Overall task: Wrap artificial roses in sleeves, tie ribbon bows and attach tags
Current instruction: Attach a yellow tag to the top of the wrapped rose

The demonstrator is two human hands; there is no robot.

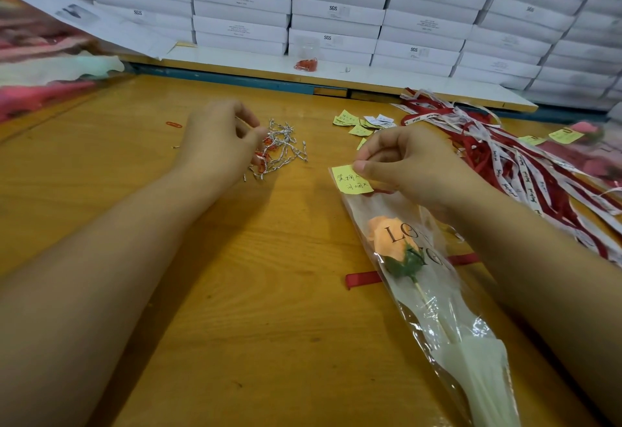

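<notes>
right fingers [377,145] pinch yellow paper tag [348,181]; left fingers [250,137] curl over silvery ties [284,147], grip unclear.

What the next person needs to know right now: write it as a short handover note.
Left hand: fingers in the pile of silver ties and red clips; grip unclear.
Right hand: pinches the yellow tag at the top of the sleeve.
Done: orange rose sleeved, lying across the red ribbon.
To do: fasten tag, tie bow.
Spare tags and ribbon heap lie beyond the right hand.
</notes>
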